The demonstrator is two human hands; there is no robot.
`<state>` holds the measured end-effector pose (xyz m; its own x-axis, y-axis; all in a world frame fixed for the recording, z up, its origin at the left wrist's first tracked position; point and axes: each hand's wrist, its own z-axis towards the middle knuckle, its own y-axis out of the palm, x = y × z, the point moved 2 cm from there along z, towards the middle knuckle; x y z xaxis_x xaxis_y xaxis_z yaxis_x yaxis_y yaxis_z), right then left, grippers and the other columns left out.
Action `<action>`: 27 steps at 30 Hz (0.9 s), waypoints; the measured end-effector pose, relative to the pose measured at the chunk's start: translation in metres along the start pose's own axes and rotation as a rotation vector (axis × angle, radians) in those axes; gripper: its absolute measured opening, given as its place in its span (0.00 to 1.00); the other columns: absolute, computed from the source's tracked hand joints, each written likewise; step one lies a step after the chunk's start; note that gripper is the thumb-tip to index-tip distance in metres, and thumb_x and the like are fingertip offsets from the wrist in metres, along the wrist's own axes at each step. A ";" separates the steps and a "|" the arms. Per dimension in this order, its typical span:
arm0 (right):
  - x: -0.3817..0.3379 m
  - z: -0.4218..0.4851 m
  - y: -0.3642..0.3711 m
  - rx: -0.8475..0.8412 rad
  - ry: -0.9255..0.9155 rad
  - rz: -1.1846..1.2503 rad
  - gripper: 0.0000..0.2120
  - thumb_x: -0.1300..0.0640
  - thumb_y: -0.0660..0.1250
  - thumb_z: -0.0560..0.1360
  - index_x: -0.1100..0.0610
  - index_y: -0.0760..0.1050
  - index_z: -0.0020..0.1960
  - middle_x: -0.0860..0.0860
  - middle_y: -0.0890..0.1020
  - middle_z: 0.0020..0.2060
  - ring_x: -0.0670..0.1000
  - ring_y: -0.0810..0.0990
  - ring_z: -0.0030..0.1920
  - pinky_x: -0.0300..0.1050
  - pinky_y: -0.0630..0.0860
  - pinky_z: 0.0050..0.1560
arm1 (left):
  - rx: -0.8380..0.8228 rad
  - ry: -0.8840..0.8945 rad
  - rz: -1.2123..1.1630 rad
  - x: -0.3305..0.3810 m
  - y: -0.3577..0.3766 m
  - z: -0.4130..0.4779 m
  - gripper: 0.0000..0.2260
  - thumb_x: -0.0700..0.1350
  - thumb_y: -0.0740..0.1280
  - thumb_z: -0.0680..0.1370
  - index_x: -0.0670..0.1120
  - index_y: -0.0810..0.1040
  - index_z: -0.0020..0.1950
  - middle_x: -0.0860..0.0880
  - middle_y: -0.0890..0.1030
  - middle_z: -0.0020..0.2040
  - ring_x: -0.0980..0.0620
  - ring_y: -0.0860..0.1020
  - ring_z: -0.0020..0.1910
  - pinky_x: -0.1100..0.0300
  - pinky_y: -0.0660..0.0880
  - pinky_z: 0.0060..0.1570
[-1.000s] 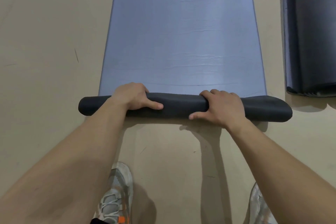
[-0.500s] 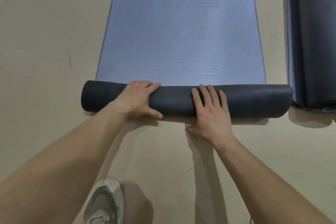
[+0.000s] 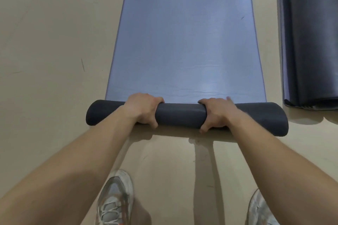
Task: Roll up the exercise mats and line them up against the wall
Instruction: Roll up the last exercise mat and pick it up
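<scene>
We're gripping the rolled end point(image 3: 181, 116) of the blue mat point(image 3: 184, 42) with our left hand point(image 3: 144, 109) and right hand point(image 3: 217, 113), fingers point(image 3: 158, 99) clamped round it; second mat point(image 3: 311, 42) nearby looks rolled, we think.

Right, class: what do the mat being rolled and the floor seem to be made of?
Mat: probably soft foam or rubber; blue face with slight sheen and fine creases, matte dark-grey underside, curling into a roll. Floor: smooth beige, perhaps vinyl; dark scuff marks, dull finish.
</scene>
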<state>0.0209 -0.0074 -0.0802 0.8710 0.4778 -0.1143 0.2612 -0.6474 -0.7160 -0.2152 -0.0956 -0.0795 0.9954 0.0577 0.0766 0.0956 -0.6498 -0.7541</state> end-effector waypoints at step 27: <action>0.008 0.057 -0.027 0.399 -0.098 -0.176 0.57 0.29 0.77 0.56 0.45 0.58 0.79 0.51 0.68 0.71 0.56 0.66 0.72 0.64 0.54 0.74 | 0.436 -0.090 -0.001 -0.016 0.007 0.045 0.52 0.69 0.74 0.61 0.55 0.55 0.79 0.50 0.68 0.73 0.45 0.67 0.71 0.46 0.58 0.75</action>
<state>-0.0026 0.0475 -0.1009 0.7792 0.6265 -0.0177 0.2041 -0.2804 -0.9379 -0.2300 -0.0669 -0.1150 0.9900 0.1366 0.0349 0.0711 -0.2701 -0.9602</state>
